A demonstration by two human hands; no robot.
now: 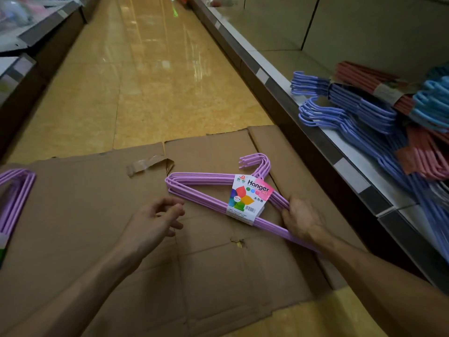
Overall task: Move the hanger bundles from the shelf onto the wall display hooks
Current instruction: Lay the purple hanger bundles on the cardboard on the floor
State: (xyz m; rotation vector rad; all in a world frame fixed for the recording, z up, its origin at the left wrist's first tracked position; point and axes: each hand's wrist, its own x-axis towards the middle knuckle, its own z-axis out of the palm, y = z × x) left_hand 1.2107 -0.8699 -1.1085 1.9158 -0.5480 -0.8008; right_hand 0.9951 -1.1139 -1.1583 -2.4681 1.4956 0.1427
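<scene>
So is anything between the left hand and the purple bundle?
Nothing visible. The left hand hovers open beside the purple bundle, only bare cardboard between them. The right hand grips the bundle's other end.

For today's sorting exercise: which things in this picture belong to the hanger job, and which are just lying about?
Belongs to the job:
- purple hanger bundle, gripped by the right hand
- second purple bundle at the left edge
- blue, red and pink bundles on the shelf
- left hand, open

Lying about:
- flattened cardboard
- torn tape
</scene>
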